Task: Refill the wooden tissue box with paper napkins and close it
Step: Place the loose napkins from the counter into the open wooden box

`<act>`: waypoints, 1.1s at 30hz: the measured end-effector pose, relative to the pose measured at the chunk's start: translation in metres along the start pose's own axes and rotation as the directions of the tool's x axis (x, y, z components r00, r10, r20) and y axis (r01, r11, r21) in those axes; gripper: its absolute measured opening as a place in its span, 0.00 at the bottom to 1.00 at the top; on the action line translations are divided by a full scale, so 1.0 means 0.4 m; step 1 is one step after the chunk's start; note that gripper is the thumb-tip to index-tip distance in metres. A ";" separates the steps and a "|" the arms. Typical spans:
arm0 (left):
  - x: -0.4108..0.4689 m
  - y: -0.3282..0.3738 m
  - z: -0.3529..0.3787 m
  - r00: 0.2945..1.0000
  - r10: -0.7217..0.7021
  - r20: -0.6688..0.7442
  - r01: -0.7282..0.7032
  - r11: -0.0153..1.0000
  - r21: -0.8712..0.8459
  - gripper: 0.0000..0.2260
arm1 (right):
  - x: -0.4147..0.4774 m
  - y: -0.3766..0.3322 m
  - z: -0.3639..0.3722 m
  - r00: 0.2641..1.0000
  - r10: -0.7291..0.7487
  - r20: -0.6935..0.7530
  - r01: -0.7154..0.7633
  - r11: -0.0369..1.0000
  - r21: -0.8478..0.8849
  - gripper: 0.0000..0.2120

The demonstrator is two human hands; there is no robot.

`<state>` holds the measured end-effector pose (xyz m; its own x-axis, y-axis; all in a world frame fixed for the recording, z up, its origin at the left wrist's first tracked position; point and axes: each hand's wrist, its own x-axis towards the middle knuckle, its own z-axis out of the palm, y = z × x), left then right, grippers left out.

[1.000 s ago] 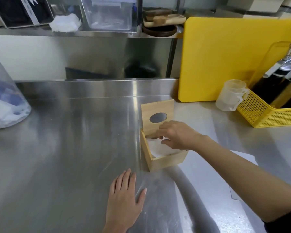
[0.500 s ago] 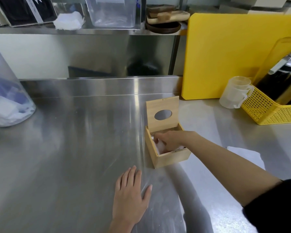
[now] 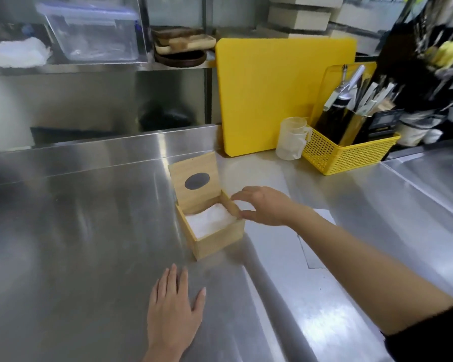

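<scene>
The wooden tissue box [image 3: 215,239] stands open in the middle of the steel counter. Its lid [image 3: 195,184], with an oval hole, is tipped up at the back. White paper napkins [image 3: 209,220] fill the inside. My right hand [image 3: 266,206] hovers just right of the box's right wall, fingers curled apart and holding nothing. My left hand [image 3: 174,310] lies flat on the counter in front of the box, fingers spread.
A yellow cutting board [image 3: 277,97] leans at the back, with a clear measuring cup [image 3: 292,139] and a yellow basket [image 3: 351,152] of bottles and utensils to its right. A white sheet [image 3: 315,246] lies under my right forearm. A shelf with a plastic container [image 3: 94,35] runs above.
My right hand has come out of the box and moved to its right side, leaving the napkins inside. The view has shifted left and up. My left hand stays flat.
</scene>
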<state>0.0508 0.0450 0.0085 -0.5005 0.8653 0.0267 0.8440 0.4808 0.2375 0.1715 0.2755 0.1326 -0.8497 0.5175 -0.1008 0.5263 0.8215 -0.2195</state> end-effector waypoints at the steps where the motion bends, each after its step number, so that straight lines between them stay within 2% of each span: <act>1: -0.002 0.026 0.002 1.000 0.030 0.007 -0.030 1.000 0.003 0.36 | -0.023 0.025 0.001 1.000 0.021 0.000 -0.021 1.000 -0.001 0.21; 6: 0.010 0.194 0.033 0.978 0.207 0.038 -0.206 0.978 -0.017 0.27 | -0.129 0.173 0.049 0.995 0.104 0.007 -0.104 0.995 0.009 0.26; 11: 0.048 0.334 0.113 0.967 0.245 0.072 -0.245 0.969 0.003 0.29 | -0.225 0.316 0.118 0.981 0.193 -0.006 -0.193 0.979 0.062 0.25; 16: 0.098 0.428 0.164 0.979 0.200 0.034 -0.200 0.980 0.008 0.30 | -0.290 0.422 0.180 0.958 0.278 -0.067 -0.274 0.960 0.058 0.22; 20: 0.128 0.459 0.172 0.986 0.169 -0.001 -0.169 0.985 0.039 0.31 | -0.316 0.459 0.212 0.967 0.222 -0.126 -0.218 0.975 0.042 0.15; 24: 0.135 0.468 0.174 0.987 0.157 -0.016 -0.156 0.987 0.048 0.33 | -0.320 0.477 0.224 0.960 0.132 -0.245 -0.129 0.991 0.031 0.08; 31: 0.135 0.468 0.176 0.991 0.136 -0.009 -0.136 0.991 0.007 0.30 | -0.324 0.454 0.195 0.935 -0.010 -0.354 0.021 0.999 0.027 0.04; 33: 0.134 0.465 0.176 0.991 0.136 -0.006 -0.136 0.991 0.004 0.30 | -0.317 0.441 0.167 0.942 -0.029 -0.333 0.048 0.998 0.050 0.03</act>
<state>0.1946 0.1909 -0.0142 -0.3824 0.9217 0.0649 0.9049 0.3594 0.2280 0.3701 0.3388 0.0417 -0.8058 0.5436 0.2350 0.4824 0.8327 -0.2720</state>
